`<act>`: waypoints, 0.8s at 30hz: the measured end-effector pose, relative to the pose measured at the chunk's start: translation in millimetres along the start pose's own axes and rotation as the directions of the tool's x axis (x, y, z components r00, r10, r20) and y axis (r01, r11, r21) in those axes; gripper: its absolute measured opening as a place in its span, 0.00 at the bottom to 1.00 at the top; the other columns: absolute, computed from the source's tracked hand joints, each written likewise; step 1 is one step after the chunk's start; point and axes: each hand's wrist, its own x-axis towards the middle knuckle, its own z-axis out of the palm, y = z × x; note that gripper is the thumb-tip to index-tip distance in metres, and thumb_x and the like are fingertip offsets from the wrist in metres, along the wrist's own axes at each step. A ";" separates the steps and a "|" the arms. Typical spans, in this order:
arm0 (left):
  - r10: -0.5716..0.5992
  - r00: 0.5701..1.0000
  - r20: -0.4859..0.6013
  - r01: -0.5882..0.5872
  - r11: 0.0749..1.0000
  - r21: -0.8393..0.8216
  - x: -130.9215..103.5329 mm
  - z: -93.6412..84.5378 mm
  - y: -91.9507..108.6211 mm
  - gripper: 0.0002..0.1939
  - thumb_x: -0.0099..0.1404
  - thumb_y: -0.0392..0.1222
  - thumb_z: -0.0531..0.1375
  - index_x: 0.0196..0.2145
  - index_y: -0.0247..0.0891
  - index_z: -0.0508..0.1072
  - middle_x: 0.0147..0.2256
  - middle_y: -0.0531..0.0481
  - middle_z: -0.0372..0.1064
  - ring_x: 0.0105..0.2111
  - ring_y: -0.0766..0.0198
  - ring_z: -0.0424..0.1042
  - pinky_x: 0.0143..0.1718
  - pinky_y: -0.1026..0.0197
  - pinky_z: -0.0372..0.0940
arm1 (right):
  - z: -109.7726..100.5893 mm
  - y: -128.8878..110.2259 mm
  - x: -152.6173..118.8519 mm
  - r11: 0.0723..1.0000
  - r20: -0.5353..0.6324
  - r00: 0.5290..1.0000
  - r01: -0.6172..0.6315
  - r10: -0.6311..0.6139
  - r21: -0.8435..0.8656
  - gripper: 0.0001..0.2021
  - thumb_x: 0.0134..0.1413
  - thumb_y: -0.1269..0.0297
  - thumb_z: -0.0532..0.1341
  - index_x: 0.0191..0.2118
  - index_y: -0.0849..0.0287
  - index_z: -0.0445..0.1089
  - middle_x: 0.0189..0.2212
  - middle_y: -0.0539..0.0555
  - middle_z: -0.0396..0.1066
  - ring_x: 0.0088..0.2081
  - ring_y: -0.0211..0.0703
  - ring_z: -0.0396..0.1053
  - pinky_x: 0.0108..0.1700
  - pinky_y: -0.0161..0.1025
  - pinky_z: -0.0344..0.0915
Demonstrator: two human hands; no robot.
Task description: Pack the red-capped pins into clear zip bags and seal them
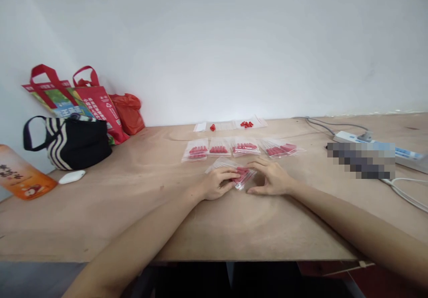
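A small clear zip bag (241, 181) with red pieces inside lies tilted on the wooden table. My left hand (217, 183) has its fingers and thumb closed on the bag's left side. At the bag's right edge, my right hand (272, 178) is curved with thumb and fingers apart; whether a fingertip touches the plastic, I cannot tell. Just beyond my hands runs a row of similar bags of red pieces, among them a left bag (197, 150), a middle bag (220, 147) and a right bag (279, 150). Part of the nearest bag is hidden under my left fingers.
Farther back, loose red pieces (246, 124) lie on flat clear bags (225, 126). Shopping bags (100, 106), a black striped bag (80, 142), a white case (72, 177) and an orange pouch (25, 175) stand left. A power strip (351, 138) with cables is right, beside a blurred object (361, 159).
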 end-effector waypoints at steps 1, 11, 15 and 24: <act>0.017 1.000 0.006 -0.017 1.000 -0.015 0.6 0.2 -0.8 0.13 0.62 0.36 0.52 0.45 0.38 0.67 0.45 0.44 0.65 0.46 0.61 0.65 0.47 0.55 0.62 | 1.1 7.0 -1.8 1.000 0.007 1.000 -0.003 0.003 -0.008 0.26 0.41 0.52 0.62 0.46 0.59 0.62 0.40 0.57 0.66 0.42 0.46 0.64 0.42 0.44 0.62; 0.113 0.993 0.023 -0.111 0.991 -0.075 4.6 -1.5 -3.0 0.12 0.63 0.34 0.51 0.43 0.38 0.70 0.43 0.46 0.68 0.47 0.61 0.64 0.49 0.53 0.61 | 11.8 22.9 -14.3 0.999 -0.075 0.997 0.000 -0.003 -0.042 0.10 0.54 0.70 0.51 0.40 0.57 0.67 0.36 0.54 0.68 0.36 0.38 0.66 0.36 0.35 0.62; 0.119 0.992 -0.030 -0.115 0.987 0.116 3.1 1.0 5.8 0.19 0.56 0.44 0.59 0.45 0.37 0.67 0.44 0.43 0.67 0.47 0.56 0.64 0.52 0.47 0.56 | 8.7 13.1 -17.4 0.982 -0.116 0.993 -0.044 0.023 -0.183 0.08 0.55 0.69 0.50 0.33 0.60 0.66 0.29 0.53 0.67 0.29 0.35 0.65 0.30 0.32 0.59; 0.207 0.976 -0.066 -0.178 0.937 0.300 -0.6 5.4 -6.1 0.13 0.63 0.38 0.52 0.46 0.37 0.67 0.42 0.46 0.68 0.42 0.62 0.69 0.42 0.59 0.66 | 10.7 -10.8 -20.7 0.865 -0.099 0.964 0.174 -0.247 -0.471 0.10 0.56 0.71 0.48 0.32 0.62 0.65 0.23 0.51 0.64 0.23 0.33 0.60 0.24 0.32 0.56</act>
